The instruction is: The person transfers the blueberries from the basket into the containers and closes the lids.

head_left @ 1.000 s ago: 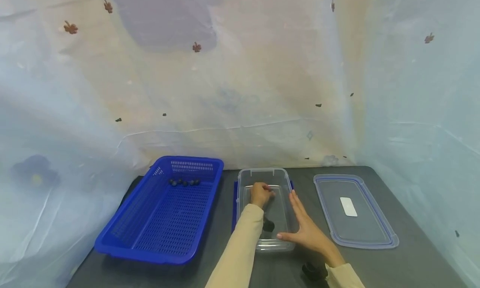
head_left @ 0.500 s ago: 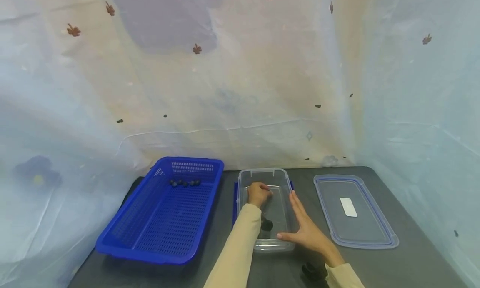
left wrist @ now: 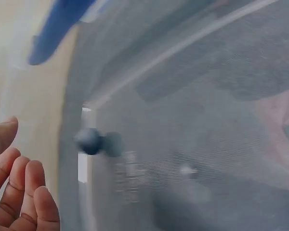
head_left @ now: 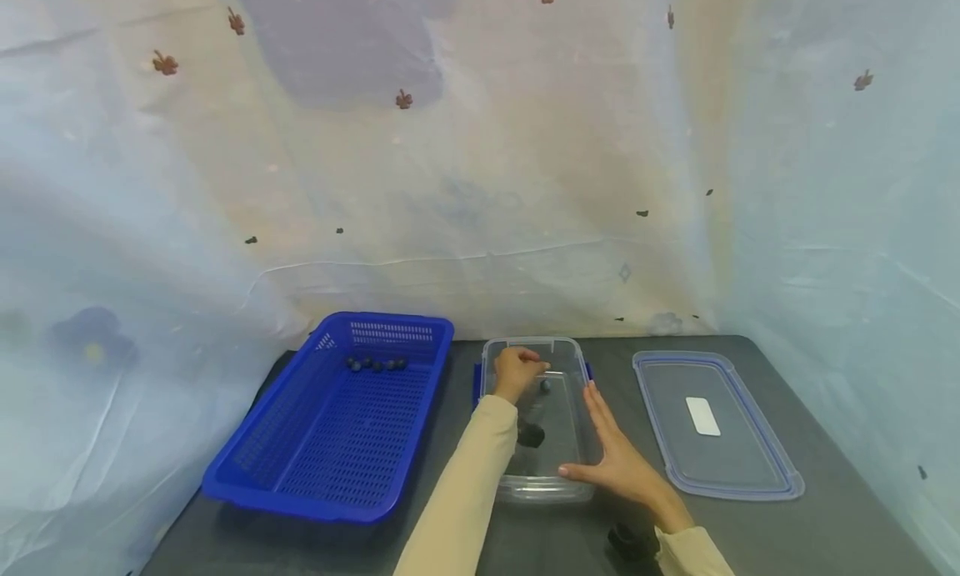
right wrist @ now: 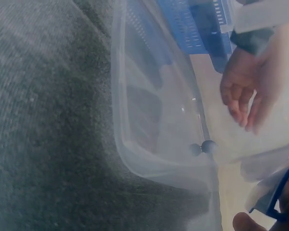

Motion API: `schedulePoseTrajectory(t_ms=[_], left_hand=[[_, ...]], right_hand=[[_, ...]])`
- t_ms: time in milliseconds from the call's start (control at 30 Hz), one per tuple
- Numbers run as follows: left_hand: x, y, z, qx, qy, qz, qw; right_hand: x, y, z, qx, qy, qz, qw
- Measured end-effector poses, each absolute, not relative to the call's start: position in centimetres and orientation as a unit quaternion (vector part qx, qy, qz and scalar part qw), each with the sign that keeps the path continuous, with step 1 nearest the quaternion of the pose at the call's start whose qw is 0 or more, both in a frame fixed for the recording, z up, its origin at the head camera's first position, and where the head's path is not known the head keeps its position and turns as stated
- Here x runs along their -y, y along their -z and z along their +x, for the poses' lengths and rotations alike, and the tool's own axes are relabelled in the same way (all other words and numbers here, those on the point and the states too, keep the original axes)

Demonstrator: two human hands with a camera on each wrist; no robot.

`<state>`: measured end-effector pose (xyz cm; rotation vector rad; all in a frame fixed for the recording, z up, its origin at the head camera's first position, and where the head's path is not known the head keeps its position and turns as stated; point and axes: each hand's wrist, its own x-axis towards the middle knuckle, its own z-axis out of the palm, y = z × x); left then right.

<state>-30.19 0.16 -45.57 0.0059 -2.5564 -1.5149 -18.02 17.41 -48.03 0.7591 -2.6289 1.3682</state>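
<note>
A small dark blue ball (head_left: 545,385) lies on the floor of a clear plastic container (head_left: 558,455), near its far end; its reflection shows beside it in the left wrist view. My left hand (head_left: 516,372) is over the container's far left part, just beyond the ball. Its fingers (left wrist: 33,180) are loosely bent, thumb apart, with nothing between them. Along the container's right side my right hand (head_left: 618,463) rests with straight fingers at the rim and the thumb spread toward the near end.
To the left stands a blue perforated basket (head_left: 307,509) holding several similar dark balls (head_left: 378,365) at its far end. A clear lid (head_left: 720,430) with a white label lies at the right. Blue side clips (head_left: 477,384) hang on the container. A patterned sheet (head_left: 480,184) hangs behind the table.
My left hand has risen from the container's floor and moved back toward its far end, leaving the ball in view there. My right hand has stayed at the container's side.
</note>
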Motion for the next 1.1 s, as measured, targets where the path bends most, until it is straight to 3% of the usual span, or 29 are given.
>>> schedulePoseTrajectory(t_ms=[500, 833, 1100], left_hand=[[2.4, 41.7, -31.3, 0.844, 0.528, -0.07, 0.069], [4.9, 39.5, -31.0, 0.839, 0.531, -0.1, 0.062], [6.9, 37.6, -30.3, 0.836, 0.523, -0.132, 0.102]], right_hand=[[-17.9, 47.4, -18.1, 0.881, -0.39, 0.264, 0.045], [-17.8, 47.4, -18.4, 0.904, -0.322, 0.264, 0.093], [-17.9, 47.4, -18.2, 0.9, -0.348, 0.254, 0.067]])
